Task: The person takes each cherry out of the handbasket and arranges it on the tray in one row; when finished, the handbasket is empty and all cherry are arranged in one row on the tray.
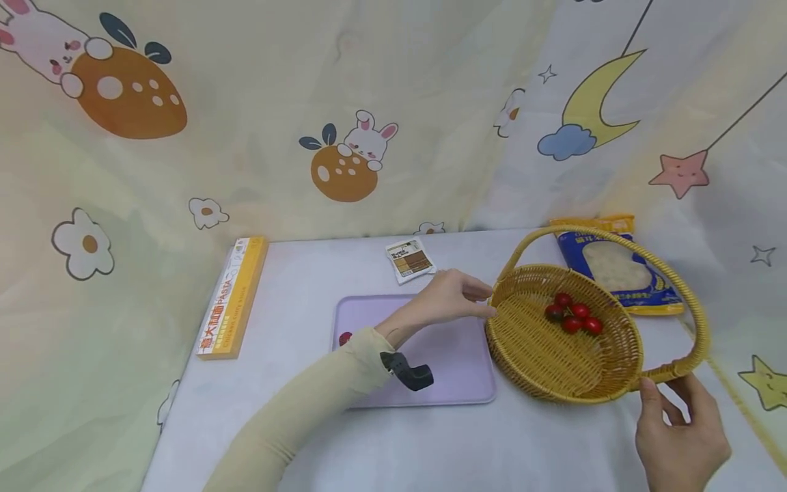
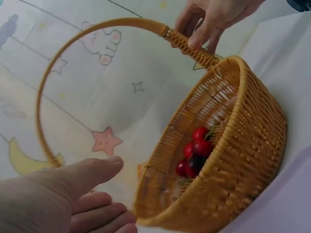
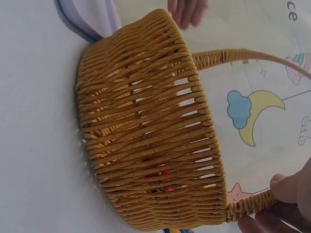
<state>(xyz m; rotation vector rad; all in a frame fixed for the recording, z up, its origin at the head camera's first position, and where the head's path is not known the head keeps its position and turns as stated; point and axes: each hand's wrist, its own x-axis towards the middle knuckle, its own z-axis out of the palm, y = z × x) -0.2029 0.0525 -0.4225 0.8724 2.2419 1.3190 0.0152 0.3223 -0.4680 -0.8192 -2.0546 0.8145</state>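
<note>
Wicker basket (image 1: 541,345) at the right of the table (image 1: 430,451), handle (image 1: 701,335) pinched in the right hand (image 1: 682,437).
Head view: at the right edge of the lilac tray (image 1: 461,386), with small red fruit (image 1: 572,325) inside; left hand (image 1: 445,304) at the opposite handle foot, thumb and fingers parted, contact impossible to tell. Left wrist view: thumb clear of the loosely gathered fingers, clamped on nothing; fruit bunched to one side, one piece darker. Right wrist view: thumb and fingers clamped round the wrapped handle foot. Probably light and fairly stiff, with slight give in the weave, too coarse to slip easily. Best held by both handle feet, level, to avoid rolling or bruising the fruit.
</note>
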